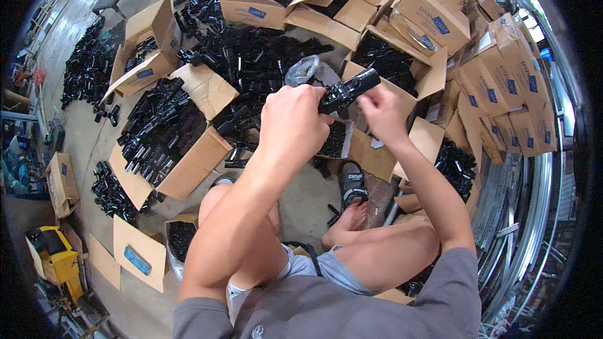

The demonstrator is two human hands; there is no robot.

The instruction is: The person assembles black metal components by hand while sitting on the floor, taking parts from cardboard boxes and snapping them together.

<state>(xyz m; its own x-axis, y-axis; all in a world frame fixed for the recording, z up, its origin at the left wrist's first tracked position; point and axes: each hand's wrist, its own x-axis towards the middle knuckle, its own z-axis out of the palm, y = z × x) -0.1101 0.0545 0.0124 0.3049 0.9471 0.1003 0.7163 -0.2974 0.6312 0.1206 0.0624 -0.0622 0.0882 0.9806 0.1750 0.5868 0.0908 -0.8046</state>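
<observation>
Bright, diffuse light is cast over the scene, and white is blown out at the upper right rim. Glints are caught on the glossy black part (363,81) and the metal lengths (531,213), while the floor (89,139) is left softly lit. The right hand (384,112) is slightly blurred. Straight edges are bowed by fisheye distortion, and corners are lost to black.

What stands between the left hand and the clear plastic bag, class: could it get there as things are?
Probably yes, though not freely: the clear plastic bag lies mostly uncovered just beyond the left hand in the picture, but that hand grips a black part and would likely need freeing first.
</observation>
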